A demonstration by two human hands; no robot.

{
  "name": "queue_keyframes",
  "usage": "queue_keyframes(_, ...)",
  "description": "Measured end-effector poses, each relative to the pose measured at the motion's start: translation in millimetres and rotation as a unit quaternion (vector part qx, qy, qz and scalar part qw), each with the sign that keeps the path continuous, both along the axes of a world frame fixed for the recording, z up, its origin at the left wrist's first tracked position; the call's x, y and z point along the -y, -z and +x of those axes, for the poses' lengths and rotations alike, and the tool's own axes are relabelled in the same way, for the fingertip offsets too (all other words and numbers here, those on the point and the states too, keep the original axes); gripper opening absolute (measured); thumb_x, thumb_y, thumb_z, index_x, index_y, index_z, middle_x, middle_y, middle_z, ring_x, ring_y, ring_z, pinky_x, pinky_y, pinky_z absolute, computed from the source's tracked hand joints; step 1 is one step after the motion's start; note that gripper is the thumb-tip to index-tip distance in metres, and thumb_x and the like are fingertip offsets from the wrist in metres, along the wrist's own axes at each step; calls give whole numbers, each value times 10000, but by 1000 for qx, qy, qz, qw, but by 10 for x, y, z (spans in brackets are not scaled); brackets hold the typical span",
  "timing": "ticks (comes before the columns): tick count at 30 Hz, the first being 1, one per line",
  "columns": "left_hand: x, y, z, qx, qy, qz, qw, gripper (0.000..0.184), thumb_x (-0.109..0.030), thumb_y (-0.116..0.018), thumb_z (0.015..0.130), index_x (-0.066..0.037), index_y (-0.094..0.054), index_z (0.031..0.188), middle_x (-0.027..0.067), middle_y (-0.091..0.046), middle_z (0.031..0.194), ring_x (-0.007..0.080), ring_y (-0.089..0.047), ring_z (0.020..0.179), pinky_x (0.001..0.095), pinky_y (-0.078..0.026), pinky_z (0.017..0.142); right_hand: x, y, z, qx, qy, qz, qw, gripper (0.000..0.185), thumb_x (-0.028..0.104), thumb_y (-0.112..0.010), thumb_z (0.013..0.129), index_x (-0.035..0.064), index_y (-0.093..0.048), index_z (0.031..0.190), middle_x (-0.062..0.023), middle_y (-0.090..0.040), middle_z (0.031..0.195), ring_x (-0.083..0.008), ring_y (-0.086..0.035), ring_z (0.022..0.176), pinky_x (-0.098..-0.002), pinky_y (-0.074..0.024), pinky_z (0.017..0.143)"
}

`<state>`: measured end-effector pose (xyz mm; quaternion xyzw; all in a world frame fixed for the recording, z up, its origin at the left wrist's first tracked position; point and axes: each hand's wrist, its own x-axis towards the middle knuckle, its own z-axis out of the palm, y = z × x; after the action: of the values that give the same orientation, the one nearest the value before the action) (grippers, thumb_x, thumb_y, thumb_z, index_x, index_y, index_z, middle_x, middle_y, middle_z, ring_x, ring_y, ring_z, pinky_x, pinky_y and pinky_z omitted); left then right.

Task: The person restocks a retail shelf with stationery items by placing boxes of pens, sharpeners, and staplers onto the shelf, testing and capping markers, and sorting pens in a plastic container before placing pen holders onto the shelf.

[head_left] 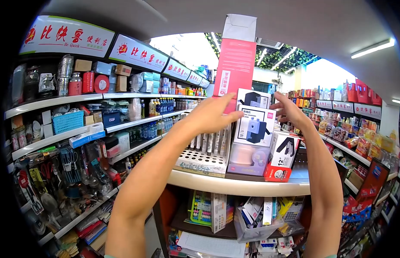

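Observation:
A white pencil sharpener box [246, 136] with a blue machine pictured on it stands on a purple box [243, 165] at the shelf's front. Just behind it is a similar box [261, 99] with a dark machine on it. My left hand [213, 112] is at the left of these boxes, fingers stretched out and thumb apart; I cannot tell whether the fingertips touch them. At their right side is my right hand [291, 111], its fingers apart and slightly bent, holding nothing. A red and white stapler box [282, 157] leans beside the purple box.
A tall pink box [235, 64] rises behind the sharpener boxes. Left of them is a pen rack [200, 159] with several pens. Below the shelf edge [234, 185] sits a clear bin [256, 230] of stationery. Stocked shelves line both sides.

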<state>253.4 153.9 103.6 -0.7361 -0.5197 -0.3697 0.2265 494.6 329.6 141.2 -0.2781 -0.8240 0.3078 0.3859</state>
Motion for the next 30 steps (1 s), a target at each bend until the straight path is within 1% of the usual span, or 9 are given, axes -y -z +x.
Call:
queue_keyframes(3,180,-5,-83,60,22,5,998,726,-480,-593,897,27,-427,1388,267,-584,1251,395,-562,1179,427,-418,1020,193,-15,98,-56,43,86,994,817,656,-379,918,66,-308,1478,-138,-561,1173,-223,-538,1002,-416,-431,853)
queue_keyframes(7,511,71,-92,50,58,30,997,604,-303,-599,929,42,-415,1389,283,-541,1310,340,-522,1258,404,-412,1034,366,-6,165,-54,49,256,964,612,431,-408,992,-3,-384,1423,-151,-586,1189,-215,-569,1002,-334,-442,882)
queue_keyframes(8,639,134,-55,58,94,43,993,581,-255,-624,906,48,-440,1367,276,-571,1276,347,-540,1238,399,-413,1034,461,27,178,-58,53,285,955,639,440,-475,949,-55,-454,1353,-239,-544,1305,-296,-542,1187,-379,-413,991)
queue_keyframes(12,1006,356,-3,8,120,90,989,572,-193,-680,842,50,-493,1325,253,-625,1205,326,-583,1190,382,-423,1022,964,107,83,40,84,470,878,390,293,-520,931,-27,-634,1123,-207,-615,1071,-339,-578,1054,-411,-434,936)
queue_keyframes(18,1145,475,-50,-5,157,121,980,539,-168,-688,813,37,-540,1289,218,-655,1171,278,-616,1144,366,-437,1001,1019,179,-349,146,139,591,781,386,283,-555,893,29,-608,1180,-152,-585,1178,-338,-552,1093,-445,-450,931)
queue_keyframes(24,1190,595,-283,31,175,130,975,513,-150,-682,796,24,-567,1265,181,-669,1160,254,-631,1110,360,-432,1003,1215,280,-587,248,220,558,761,469,246,-546,872,-7,-510,1265,-171,-520,1324,-363,-477,1251,-601,-386,1001)
queue_keyframes(26,1207,640,-357,29,191,140,971,505,-151,-685,798,21,-573,1259,178,-672,1151,249,-631,1107,360,-436,997,1216,239,-573,277,204,536,771,450,270,-575,879,-30,-535,1212,-183,-538,1271,-357,-474,1239,-509,-400,1001)
queue_keyframes(28,1222,682,-408,36,188,141,971,500,-152,-686,800,22,-576,1255,174,-676,1137,243,-638,1087,358,-445,982,1283,145,-626,277,200,534,773,400,242,-611,849,-26,-553,1141,-190,-580,1189,-344,-543,1156,-496,-443,941)
queue_keyframes(30,1246,710,-434,38,194,130,972,493,-149,-689,800,23,-580,1249,175,-677,1130,239,-645,1060,356,-453,969,1431,11,-673,384,229,389,806,380,178,-574,839,-40,-507,1143,-222,-574,1251,-362,-572,1138,-445,-469,970)
